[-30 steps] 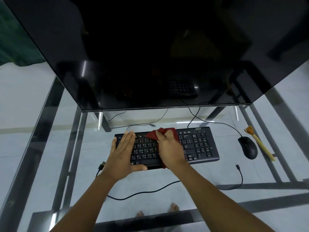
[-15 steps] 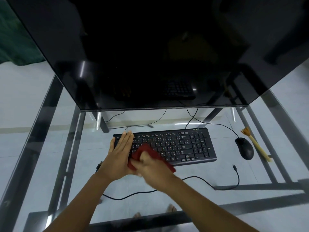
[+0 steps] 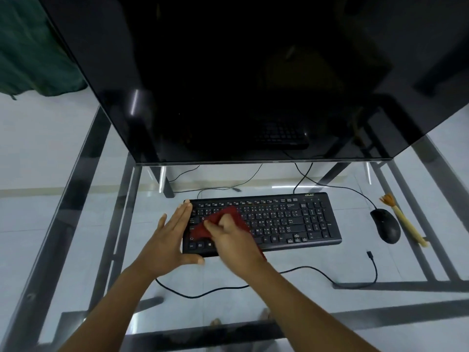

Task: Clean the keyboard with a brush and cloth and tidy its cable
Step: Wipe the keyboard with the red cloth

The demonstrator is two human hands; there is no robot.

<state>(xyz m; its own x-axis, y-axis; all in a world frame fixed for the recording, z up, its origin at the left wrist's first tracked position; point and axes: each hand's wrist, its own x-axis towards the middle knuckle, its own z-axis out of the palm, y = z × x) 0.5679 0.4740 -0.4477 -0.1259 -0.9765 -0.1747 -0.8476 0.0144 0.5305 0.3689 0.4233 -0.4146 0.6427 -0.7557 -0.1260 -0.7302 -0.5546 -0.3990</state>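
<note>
While the left hand (image 3: pixel 170 240) lay flat, fingers spread, holding nothing, at the keyboard's (image 3: pixel 279 219) nine o'clock end, the right hand (image 3: pixel 234 240), clenched on the cloth (image 3: pixel 223 219), had shifted slightly toward twelve o'clock.

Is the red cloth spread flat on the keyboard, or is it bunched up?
Bunched. The right hand grips the red cloth in a crumpled wad over the left keys of the keyboard.
</note>
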